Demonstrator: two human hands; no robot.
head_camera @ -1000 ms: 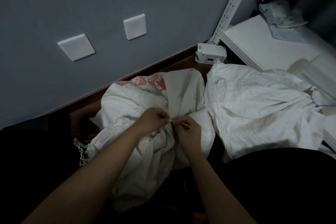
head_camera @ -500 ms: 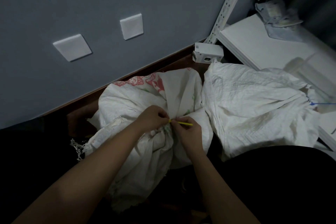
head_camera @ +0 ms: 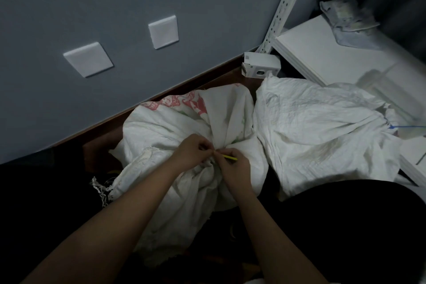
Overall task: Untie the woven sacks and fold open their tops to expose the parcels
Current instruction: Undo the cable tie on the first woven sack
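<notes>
A white woven sack with red print (head_camera: 175,127) lies on the floor by the wall, its neck gathered and bound with a thin yellow tie (head_camera: 229,157). My left hand (head_camera: 192,152) pinches the bunched neck at the knot. My right hand (head_camera: 234,167) pinches the yellow tie, whose free end sticks out to the right. A second white sack (head_camera: 318,131) lies to the right, its neck closed with a blue tie (head_camera: 405,126). No parcels show.
A grey wall with two white plates (head_camera: 164,31) rises behind. A small white box (head_camera: 260,68) sits by a perforated shelf post (head_camera: 283,7). White shelf boards (head_camera: 322,53) carry a crumpled bag (head_camera: 345,14). Dark floor and my dark clothing fill the foreground.
Both hands stay at the knot of the printed sack. The yellow tie's free end sticks out a little further right than a second ago.
</notes>
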